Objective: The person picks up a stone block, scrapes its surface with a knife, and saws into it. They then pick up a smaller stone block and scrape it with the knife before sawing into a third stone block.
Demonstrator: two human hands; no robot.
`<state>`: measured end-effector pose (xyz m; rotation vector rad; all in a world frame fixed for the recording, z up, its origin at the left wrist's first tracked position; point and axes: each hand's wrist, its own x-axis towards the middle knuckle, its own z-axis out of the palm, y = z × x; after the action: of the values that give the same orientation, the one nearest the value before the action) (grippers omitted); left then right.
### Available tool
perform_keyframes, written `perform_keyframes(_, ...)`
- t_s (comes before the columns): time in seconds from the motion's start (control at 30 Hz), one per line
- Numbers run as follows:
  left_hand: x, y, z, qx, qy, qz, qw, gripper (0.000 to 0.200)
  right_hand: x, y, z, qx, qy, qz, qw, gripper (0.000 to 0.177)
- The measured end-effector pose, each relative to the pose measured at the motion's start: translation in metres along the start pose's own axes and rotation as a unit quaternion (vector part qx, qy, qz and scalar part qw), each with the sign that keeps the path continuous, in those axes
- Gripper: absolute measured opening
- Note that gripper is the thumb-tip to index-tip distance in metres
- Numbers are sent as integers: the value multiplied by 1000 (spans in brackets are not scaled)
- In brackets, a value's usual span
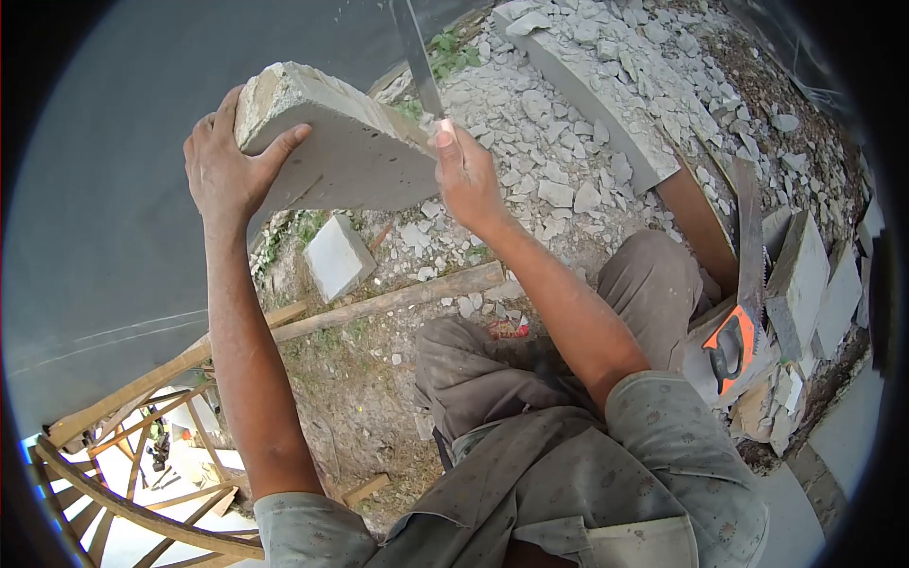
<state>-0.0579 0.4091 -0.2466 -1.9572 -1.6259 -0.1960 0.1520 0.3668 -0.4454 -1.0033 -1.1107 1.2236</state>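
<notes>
**Stone slab held up on edge, blade right at its corner**

Grey slab (350, 156) is up off the ground, tilted, out in front of the knees. The left hand (227, 166) is clamped on its near end, fingers hooked over the top edge and thumb pressed on the face. The right hand (466, 180) is a closed fist round the handle of a long blade (417, 57), which touches the slab's far corner.

What worries me: only one hand carries the slab, so a hard knock could twist it loose and drop it on the legs. The blade could also skid off the stone toward the left wrist, and chips could fly up at the face.

Count: one slab in hand, one blade, one orange-handled saw (743, 284), one small square block (336, 256), one long slab (597, 104) at the back, two wooden poles (398, 301). The rubble (568, 189) has way too many bits to count.
</notes>
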Motion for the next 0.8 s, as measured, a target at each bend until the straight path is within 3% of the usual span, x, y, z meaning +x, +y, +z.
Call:
perform_keyframes(0.03, -3, 0, 0, 0, -1, -1, 1000, 99, -8, -13, -1, 39, 3, -2, 999, 44)
perform_keyframes(0.07, -8, 0, -1, -2, -13, -1, 1000, 99, -7, 14, 12, 1, 53, -119, 991, 43)
perform_keyframes(0.17, 3, 2, -3, -4, -2, 6, 1000, 99, 18, 37, 10, -120, -24, 4, 992, 42)
perform_keyframes(0.27, -3, -2, 2, 1, 0, -4, 1000, 99, 4, -3, 5, -32, 14, -24, 999, 40)
perform_keyframes(0.37, -3, 5, -6, 0, -7, -9, 1000, 99, 23, 53, 22, -171, -48, 63, 982, 40)
perform_keyframes(0.47, -2, 2, 0, -2, 0, -6, 1000, 98, 20, 3, -1, -60, -7, 8, 998, 42)
perform_keyframes(0.57, -11, 6, -7, -5, -20, -24, 999, 98, 9, 22, 17, -59, 21, -71, 995, 43)
perform_keyframes(0.67, -6, 4, -4, 0, -9, -6, 1000, 98, 36, 38, 2, -111, -41, 73, 990, 44)
perform_keyframes(0.77, -6, 5, -5, 7, -8, -10, 1000, 98, 12, -4, 3, 21, 29, -10, 999, 45)
perform_keyframes(0.8, -10, 5, -4, 6, -18, -8, 1000, 98, 11, 15, 9, -23, 5, 3, 1000, 45)
